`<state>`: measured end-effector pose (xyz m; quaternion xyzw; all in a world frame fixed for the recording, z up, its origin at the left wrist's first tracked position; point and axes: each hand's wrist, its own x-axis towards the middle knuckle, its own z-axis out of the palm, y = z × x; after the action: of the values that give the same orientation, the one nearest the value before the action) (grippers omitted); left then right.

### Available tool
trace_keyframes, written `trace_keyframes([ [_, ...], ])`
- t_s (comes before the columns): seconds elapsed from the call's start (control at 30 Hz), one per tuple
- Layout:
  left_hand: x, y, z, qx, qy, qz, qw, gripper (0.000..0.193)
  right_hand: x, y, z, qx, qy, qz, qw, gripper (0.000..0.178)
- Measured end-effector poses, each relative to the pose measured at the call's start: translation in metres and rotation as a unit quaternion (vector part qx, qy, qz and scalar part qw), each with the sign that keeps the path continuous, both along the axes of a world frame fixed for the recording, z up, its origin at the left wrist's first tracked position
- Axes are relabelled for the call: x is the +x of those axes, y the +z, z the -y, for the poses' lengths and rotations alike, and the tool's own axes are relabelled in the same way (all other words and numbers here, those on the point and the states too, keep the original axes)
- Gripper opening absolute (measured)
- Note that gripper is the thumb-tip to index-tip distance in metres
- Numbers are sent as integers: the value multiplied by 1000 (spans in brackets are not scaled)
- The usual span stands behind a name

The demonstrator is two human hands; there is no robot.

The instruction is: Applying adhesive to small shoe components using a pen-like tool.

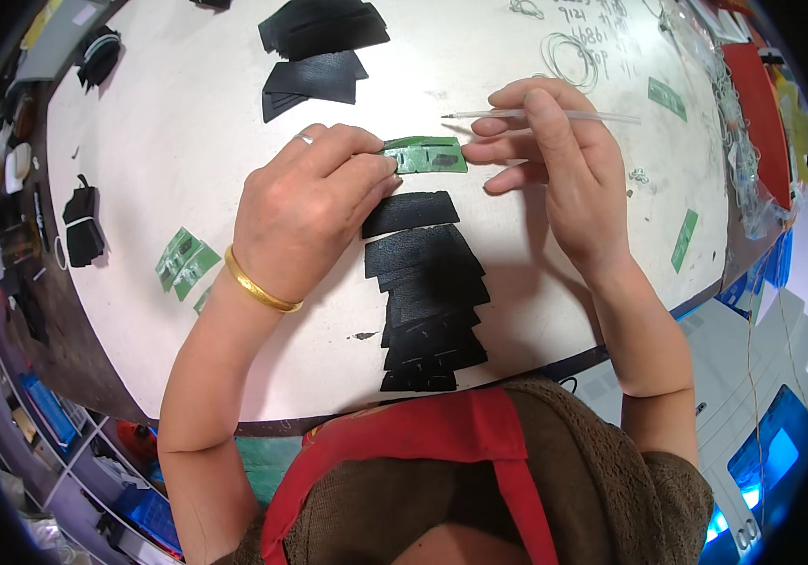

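My left hand [305,193] is closed on the left end of a green template [437,153], a small curved strip with slots cut in it. Between thumb and fingers of my right hand [578,174] lies a thin clear pen refill [601,117], its dark tip pointing left. Lower fingers of that hand reach the template's right end. Just below the template is a single black leather-like piece [413,214]. Nearer to me, an overlapping row of similar black pieces [427,273] runs toward the table's front edge. Whatever lies directly under the template is mostly hidden.
More black pieces [324,30] are piled at the far side of the white table [319,367]. Tied black bundles [84,226] sit at the left. Loose green templates [187,264] lie on both sides. Coiled cord [568,58] and a red sheet [757,122] are at right.
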<state>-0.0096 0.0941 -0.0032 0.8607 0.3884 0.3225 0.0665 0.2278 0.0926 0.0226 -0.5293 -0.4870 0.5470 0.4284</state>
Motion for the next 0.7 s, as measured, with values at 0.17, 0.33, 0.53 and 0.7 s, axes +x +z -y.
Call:
trace_keyframes([
  [0.17,1,-5,1,-23,-4,15,1000,14,-1,-3,-1,17,9,34,999,44],
  [0.33,3,-3,4,-34,-2,25,999,13,-7,-6,-10,261,151,213,929,33],
  [0.53,3,-1,5,-36,9,21,999,11,-9,-1,-23,321,156,354,865,19],
  [0.7,1,5,6,-79,6,-3,997,15,-8,4,-12,293,163,254,907,19],
])
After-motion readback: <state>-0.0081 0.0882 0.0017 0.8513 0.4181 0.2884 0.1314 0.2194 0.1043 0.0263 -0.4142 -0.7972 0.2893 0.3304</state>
